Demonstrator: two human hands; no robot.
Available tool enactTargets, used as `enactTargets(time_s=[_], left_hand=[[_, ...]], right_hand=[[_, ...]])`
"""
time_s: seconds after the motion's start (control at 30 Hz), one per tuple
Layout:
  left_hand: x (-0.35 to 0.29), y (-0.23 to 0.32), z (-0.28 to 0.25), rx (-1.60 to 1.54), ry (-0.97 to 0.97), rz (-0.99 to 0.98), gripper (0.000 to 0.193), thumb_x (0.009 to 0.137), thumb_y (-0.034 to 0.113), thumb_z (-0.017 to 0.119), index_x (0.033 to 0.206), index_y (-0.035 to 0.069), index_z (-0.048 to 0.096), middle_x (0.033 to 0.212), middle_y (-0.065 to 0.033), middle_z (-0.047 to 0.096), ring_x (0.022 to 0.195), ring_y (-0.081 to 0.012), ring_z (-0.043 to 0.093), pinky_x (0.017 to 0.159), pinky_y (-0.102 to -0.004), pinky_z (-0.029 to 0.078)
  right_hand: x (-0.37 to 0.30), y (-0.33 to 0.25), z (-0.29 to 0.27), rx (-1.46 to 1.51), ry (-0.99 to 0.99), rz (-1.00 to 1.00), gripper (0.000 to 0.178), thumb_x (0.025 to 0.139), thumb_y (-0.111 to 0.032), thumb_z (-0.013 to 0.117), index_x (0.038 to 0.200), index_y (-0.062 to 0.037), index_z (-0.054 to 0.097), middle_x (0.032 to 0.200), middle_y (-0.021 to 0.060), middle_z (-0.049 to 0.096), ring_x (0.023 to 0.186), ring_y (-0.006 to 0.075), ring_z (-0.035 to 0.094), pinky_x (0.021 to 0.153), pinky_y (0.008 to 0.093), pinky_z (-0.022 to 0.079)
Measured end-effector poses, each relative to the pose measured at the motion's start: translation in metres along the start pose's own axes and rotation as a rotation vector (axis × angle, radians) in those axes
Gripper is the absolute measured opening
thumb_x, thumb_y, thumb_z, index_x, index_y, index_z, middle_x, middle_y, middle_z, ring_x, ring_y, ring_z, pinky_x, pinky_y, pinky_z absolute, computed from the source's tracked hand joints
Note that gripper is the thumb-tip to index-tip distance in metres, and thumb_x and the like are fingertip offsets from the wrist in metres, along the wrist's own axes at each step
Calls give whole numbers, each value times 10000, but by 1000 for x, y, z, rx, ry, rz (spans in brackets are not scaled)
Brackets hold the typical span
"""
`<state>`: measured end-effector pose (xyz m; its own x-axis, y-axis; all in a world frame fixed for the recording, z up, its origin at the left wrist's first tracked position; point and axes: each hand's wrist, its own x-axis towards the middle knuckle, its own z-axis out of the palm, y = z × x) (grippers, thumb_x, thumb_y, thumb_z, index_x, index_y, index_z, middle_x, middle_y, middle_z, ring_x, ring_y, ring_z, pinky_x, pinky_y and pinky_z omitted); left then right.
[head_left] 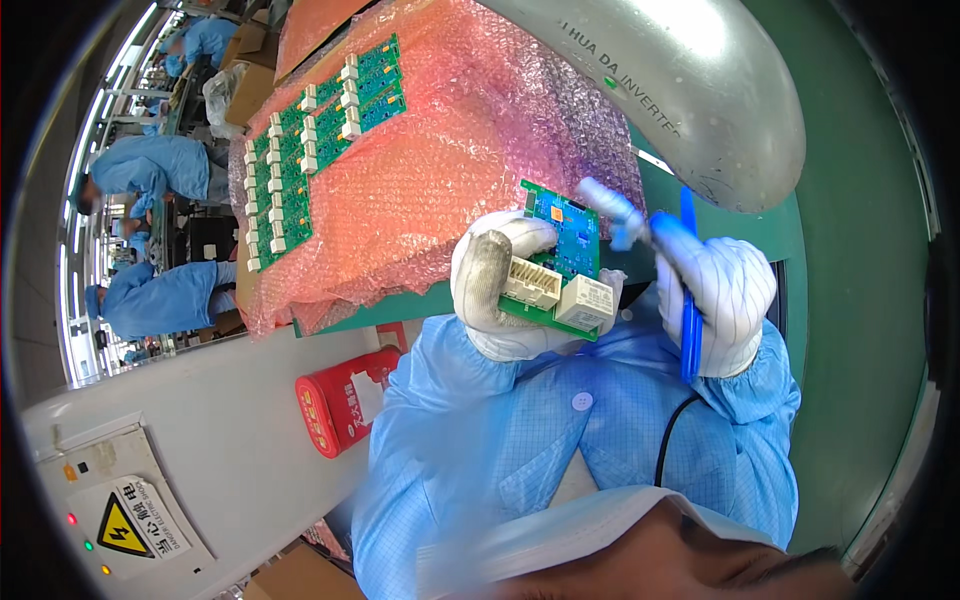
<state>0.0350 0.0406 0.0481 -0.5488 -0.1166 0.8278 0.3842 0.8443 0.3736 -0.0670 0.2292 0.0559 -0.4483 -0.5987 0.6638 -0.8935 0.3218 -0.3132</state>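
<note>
My left hand (492,285), in a white glove, grips a green circuit board (570,240) by its left edge, tilted up in front of my chest. The board carries a cream pin connector (533,283) and a white box-shaped component (584,303) at its near end. To the right of it, my gloved right hand (722,300) is closed around a slim blue pen-like stick (690,335). A blurred pale-blue shape (615,210) lies between this hand and the board; I cannot tell what it is.
Several similar circuit boards (290,180) lie in rows on pink bubble wrap (420,190) at the far left. A rounded grey metal lamp housing (690,90) overhangs the far right. A red box (345,400) stands left of me. People in blue work beyond.
</note>
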Motion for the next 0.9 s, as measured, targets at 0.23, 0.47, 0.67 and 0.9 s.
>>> enactTargets(time_s=[0.23,0.47,0.67,0.9], left_hand=[[-14,-14,28,-122,260,16,674,648,205,897,1139,-13,489,912,-112,601,757,-249,657,644,-372,532],[-4,-5,13,-32,160,17,863,648,210,877,1303,-41,374,968,-124,574,773,-223,629,657,-364,525],[-4,-10,8,-179,83,-120,1063,646,109,820,1466,-67,166,1071,-152,523,836,-196,590,753,-330,507],[11,-9,0,-826,289,-823,859,731,45,607,1506,43,234,1093,-121,570,995,-193,564,901,-371,511]], right_hand=[[2,-5,-1,50,-6,-28,313,713,-1,734,1025,-21,716,668,93,594,555,247,573,561,362,446],[4,1,-4,4,-27,-24,303,722,4,722,1023,-29,720,679,93,601,558,248,576,552,366,442],[5,15,3,11,-9,41,264,765,-16,712,1028,-29,720,715,99,640,594,265,610,572,353,469],[7,32,-3,322,-108,200,204,826,-101,704,1022,-63,745,923,109,744,818,279,707,782,350,519]])
